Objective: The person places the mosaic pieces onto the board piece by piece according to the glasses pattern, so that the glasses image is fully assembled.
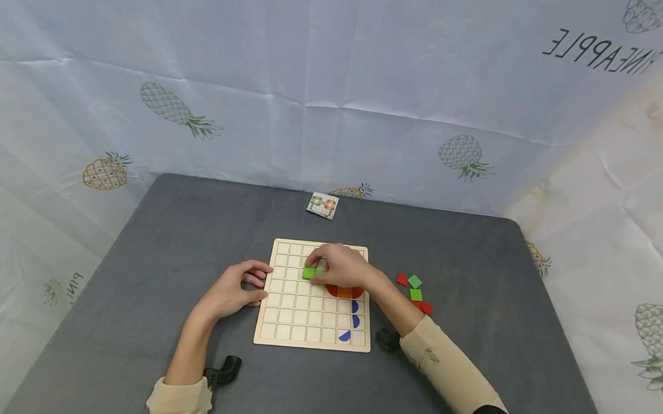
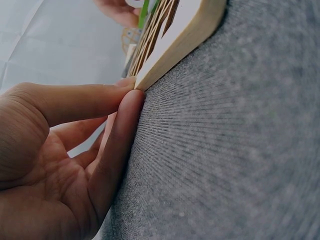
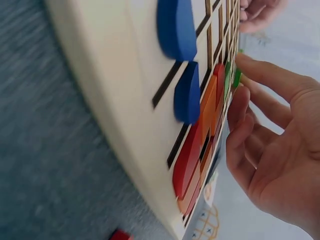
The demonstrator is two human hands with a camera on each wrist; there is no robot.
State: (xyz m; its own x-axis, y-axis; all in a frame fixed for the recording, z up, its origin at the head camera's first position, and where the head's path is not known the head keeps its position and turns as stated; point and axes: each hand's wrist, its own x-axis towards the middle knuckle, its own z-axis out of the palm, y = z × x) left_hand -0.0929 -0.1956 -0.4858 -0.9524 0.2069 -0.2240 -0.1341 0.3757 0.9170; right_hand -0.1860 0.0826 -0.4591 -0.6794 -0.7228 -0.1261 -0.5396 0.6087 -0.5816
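Note:
A wooden grid board [image 1: 300, 317] [image 2: 187, 45] [image 3: 112, 95] lies on the table. My left hand [image 1: 231, 292] [image 2: 65, 150] pinches its left edge between thumb and finger. Over the upper middle of the board, my right hand [image 1: 341, 267] [image 3: 285, 140] pinches a green square [image 1: 308, 273] [image 3: 237, 77] between thumb and index finger. Another green piece [image 1: 320, 272] is partly covered by that hand. Below the hand are red [image 1: 331, 290] and orange pieces [image 1: 344, 293] in the grid. Blue half-round pieces [image 1: 355, 321] [image 3: 187, 95] lie at the board's lower right.
Loose red [image 1: 402, 279] and green pieces [image 1: 416, 295] lie on the grey table [image 1: 471, 312] to the right of the board. A small patterned card [image 1: 323, 205] rests near the back edge, before a pineapple-print cloth [image 1: 371, 60].

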